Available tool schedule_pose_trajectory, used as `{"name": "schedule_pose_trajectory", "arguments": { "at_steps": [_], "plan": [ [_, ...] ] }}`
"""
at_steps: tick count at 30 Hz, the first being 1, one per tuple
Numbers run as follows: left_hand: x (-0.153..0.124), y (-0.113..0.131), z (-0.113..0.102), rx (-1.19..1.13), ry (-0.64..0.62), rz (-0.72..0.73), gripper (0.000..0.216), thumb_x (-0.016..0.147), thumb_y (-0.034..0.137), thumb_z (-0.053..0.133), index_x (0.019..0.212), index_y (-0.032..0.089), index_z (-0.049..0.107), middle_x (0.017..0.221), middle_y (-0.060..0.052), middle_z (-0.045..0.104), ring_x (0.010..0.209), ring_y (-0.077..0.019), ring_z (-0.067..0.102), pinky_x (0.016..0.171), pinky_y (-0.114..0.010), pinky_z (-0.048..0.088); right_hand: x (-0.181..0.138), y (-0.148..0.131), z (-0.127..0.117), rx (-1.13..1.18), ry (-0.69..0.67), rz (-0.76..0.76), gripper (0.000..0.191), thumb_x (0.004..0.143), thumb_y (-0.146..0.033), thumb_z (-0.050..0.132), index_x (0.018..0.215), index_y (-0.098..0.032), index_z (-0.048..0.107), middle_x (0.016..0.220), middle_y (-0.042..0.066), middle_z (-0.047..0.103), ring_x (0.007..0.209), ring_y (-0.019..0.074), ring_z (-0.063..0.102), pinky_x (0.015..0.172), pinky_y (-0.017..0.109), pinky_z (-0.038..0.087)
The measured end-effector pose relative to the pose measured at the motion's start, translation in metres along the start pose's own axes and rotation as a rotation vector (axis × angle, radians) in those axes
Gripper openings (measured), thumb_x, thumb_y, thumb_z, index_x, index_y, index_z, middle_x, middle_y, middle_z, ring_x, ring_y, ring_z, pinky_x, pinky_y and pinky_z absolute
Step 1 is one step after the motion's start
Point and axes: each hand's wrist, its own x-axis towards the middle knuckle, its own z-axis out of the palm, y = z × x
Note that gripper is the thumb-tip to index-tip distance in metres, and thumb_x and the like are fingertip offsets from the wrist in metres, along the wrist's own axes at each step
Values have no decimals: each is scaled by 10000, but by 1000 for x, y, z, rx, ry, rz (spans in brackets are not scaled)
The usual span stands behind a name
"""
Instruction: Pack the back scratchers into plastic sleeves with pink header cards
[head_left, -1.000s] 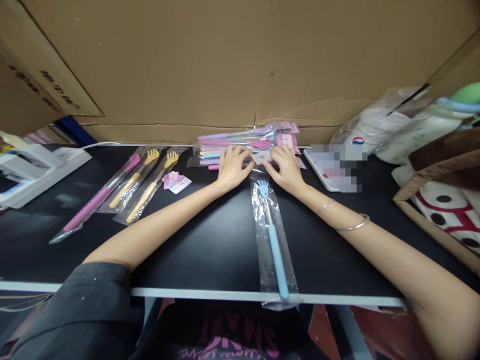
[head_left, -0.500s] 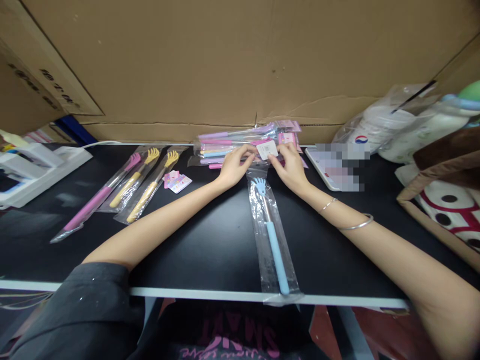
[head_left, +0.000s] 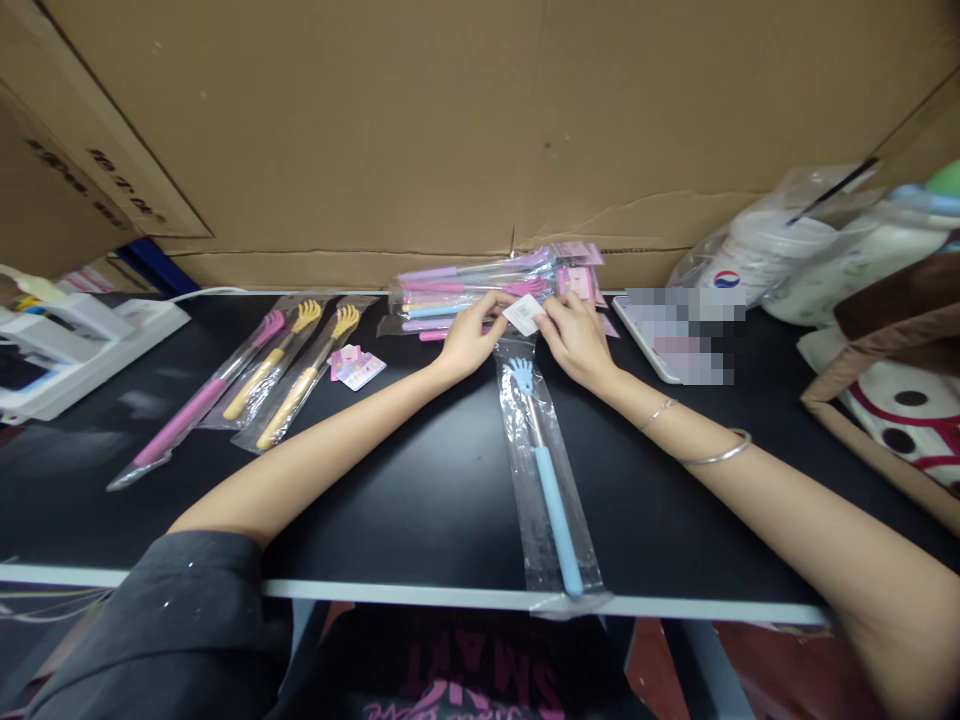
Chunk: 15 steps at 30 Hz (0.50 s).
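Note:
Between my two hands is a small white card (head_left: 523, 314) with faint print on it. My left hand (head_left: 474, 335) pinches its left side, and my right hand (head_left: 576, 338) grips its right edge. Just below them lies a blue back scratcher (head_left: 553, 510) in a clear plastic sleeve (head_left: 517, 480); its hand-shaped end points away from me and the sleeve's bottom reaches the table's front edge. Behind my hands is a pile of bagged back scratchers (head_left: 465, 270) in purple, pink and blue, with pink cards at their right ends.
On the left lie a bagged pink back scratcher (head_left: 180, 420), two yellow ones (head_left: 289, 405) and small printed cards (head_left: 360, 369). A white power strip (head_left: 97, 350) is farther left. To the right are a phone (head_left: 652, 340), a bagged cup (head_left: 776, 260) and a brown bag (head_left: 885, 350). Cardboard (head_left: 450, 120) stands behind.
The white card has tilted and shifted slightly left between my fingers. My hands stay in nearly the same place, and the back scratchers lie as before.

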Motion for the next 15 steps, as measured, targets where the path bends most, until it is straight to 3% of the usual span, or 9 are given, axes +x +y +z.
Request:
{"name": "schedule_pose_trajectory", "arguments": {
  "at_steps": [7, 15],
  "plan": [
    [1, -5, 1, -38, 9, 26, 121, 935, 210, 493, 1015, 180, 579, 1057, -53, 708, 975, -170, 670, 885, -294, 506, 0, -3, -3, -35, 9, -5, 453, 1012, -468, 222, 877, -210, 568, 842, 104, 620, 944, 296, 552, 845, 445, 420],
    [-2, -7, -1, 26, 39, 65, 325, 1009, 366, 355, 1069, 183, 617, 1058, -53, 707, 997, -192, 639, 906, -308, 475, 0, -5, -4, -88, 18, -37, 387, 1017, -411, 263, 858, -206, 551, 842, 101, 649, 922, 286, 547, 821, 416, 401]
  ]
}}
